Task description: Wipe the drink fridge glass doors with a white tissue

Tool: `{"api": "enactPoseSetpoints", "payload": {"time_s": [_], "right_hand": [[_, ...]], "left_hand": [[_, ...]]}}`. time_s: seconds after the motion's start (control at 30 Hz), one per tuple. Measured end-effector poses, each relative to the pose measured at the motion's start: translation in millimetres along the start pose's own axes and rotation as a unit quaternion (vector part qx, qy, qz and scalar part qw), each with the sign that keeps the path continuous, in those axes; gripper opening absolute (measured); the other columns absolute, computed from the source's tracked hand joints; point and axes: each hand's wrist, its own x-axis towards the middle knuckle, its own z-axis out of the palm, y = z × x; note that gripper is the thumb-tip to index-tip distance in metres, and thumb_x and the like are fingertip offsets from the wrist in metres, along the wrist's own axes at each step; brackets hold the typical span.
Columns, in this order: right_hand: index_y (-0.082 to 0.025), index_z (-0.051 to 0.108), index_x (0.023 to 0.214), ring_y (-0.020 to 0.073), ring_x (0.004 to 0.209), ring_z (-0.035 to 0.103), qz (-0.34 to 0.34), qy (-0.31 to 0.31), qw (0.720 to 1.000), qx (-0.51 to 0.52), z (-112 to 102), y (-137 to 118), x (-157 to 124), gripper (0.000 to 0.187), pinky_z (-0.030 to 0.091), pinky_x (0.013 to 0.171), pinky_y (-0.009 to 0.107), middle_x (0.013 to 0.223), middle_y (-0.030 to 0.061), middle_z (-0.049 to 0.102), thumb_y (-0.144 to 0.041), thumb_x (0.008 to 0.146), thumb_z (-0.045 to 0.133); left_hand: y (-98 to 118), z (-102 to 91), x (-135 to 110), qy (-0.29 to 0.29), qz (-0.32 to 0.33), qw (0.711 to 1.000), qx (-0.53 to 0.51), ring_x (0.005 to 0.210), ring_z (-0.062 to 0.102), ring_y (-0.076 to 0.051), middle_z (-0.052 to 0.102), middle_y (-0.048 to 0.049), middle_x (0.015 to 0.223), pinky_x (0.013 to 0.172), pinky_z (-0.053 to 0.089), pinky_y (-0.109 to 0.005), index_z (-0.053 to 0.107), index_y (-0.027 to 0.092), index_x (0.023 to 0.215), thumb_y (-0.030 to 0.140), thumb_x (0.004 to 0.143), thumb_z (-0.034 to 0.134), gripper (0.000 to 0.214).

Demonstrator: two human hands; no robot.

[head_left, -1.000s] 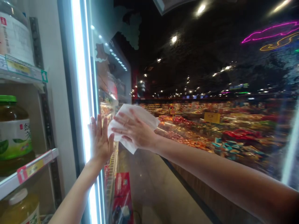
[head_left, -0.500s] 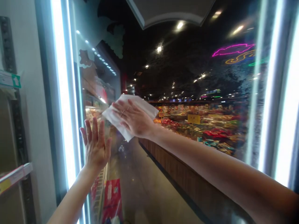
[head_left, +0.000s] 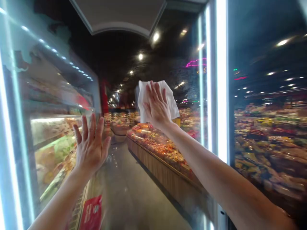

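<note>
My right hand holds a thin white cloth flat against a clear glass pane, with the palm and outstretched fingers over it. The cloth's corners stick out around the fingers. To the lower left, my left hand is raised open with fingers spread and nothing in it. Its palm faces the glass; whether it touches is hard to tell.
Bright light strips run upright beside the pane. Through the glass appear a long display bin of packaged goods, a lit shelf case at left, a floor aisle and a red sign.
The view has turned right, bringing the right light strips and more of the aisle in. My right hand and the cloth have moved right and slightly up across the glass. My left hand stays open.
</note>
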Motion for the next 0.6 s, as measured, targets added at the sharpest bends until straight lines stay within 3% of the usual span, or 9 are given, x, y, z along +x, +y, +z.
{"api": "enactPoseSetpoints", "payload": {"time_s": [0.07, 0.17, 0.23, 0.37, 0.47, 0.6], "right_hand": [[-0.01, 0.017, 0.166, 0.0288, 0.162, 0.006, 0.026, 0.006, 1.0, -0.008, -6.3, 11.8, -5.3, 0.067, 0.009, 0.133, 0.056, 0.175, 0.0094, 0.014, -0.038, 0.107, 0.028], [-0.014, 0.021, 0.166, 0.0241, 0.163, 0.004, -0.056, -0.029, 0.998, -0.013, -9.5, 15.1, -17.6, 0.064, 0.005, 0.135, 0.051, 0.175, 0.0048, 0.014, -0.04, 0.108, 0.028], [-0.017, 0.023, 0.166, 0.022, 0.163, 0.004, -0.089, -0.047, 0.995, -0.014, -13.5, 34.5, -26.2, 0.062, 0.004, 0.135, 0.049, 0.175, 0.0029, 0.015, -0.04, 0.108, 0.029], [-0.016, 0.011, 0.167, 0.0259, 0.162, 0.005, 0.046, -0.011, 0.999, -0.025, -28.1, 111.2, -46.5, 0.065, 0.009, 0.133, 0.057, 0.175, 0.0071, 0.016, -0.034, 0.107, 0.026], [-0.015, -0.003, 0.167, 0.0298, 0.162, 0.004, 0.097, 0.03, 0.995, -0.02, -31.3, 134.9, -68.1, 0.069, 0.012, 0.131, 0.063, 0.175, 0.0109, 0.015, -0.034, 0.107, 0.026], [-0.021, -0.007, 0.167, 0.0249, 0.162, 0.005, -0.044, -0.022, 0.999, 0.005, -30.2, 123.6, -93.2, 0.071, 0.01, 0.134, 0.057, 0.174, 0.0055, 0.018, -0.038, 0.108, 0.029]], "left_hand": [[15.8, 9.5, 11.7, 0.001, 0.009, 1.0, -0.005, 0.162, -0.008, -0.031, 0.007, -0.0108, 0.175, 0.13, -0.003, -0.065, 0.007, 0.026, 0.165, 0.036, 0.099, 0.05, 0.08], [41.7, 23.9, 30.3, 0.006, 0.018, 1.0, -0.017, 0.162, -0.007, -0.031, 0.008, -0.0089, 0.175, 0.13, -0.002, -0.066, 0.007, 0.028, 0.165, 0.038, 0.1, 0.049, 0.079], [58.3, 31.8, 41.5, 0.006, 0.024, 0.999, -0.026, 0.162, -0.007, -0.031, 0.007, -0.0081, 0.175, 0.13, -0.001, -0.067, 0.007, 0.029, 0.165, 0.039, 0.1, 0.049, 0.078], [84.7, 44.3, 56.6, 0.004, 0.039, 0.999, -0.038, 0.162, -0.008, -0.031, 0.006, -0.0107, 0.175, 0.129, -0.004, -0.067, 0.008, 0.025, 0.165, 0.04, 0.1, 0.05, 0.079], [104.0, 54.1, 65.5, 0.002, 0.049, 0.998, -0.037, 0.162, -0.007, -0.031, 0.008, -0.0108, 0.175, 0.129, -0.005, -0.066, 0.01, 0.025, 0.165, 0.041, 0.1, 0.05, 0.078], [133.1, 64.9, 80.5, -0.002, 0.073, 0.996, -0.043, 0.162, -0.008, -0.031, 0.007, -0.0092, 0.175, 0.129, -0.006, -0.066, 0.011, 0.025, 0.165, 0.044, 0.1, 0.048, 0.077]]}}
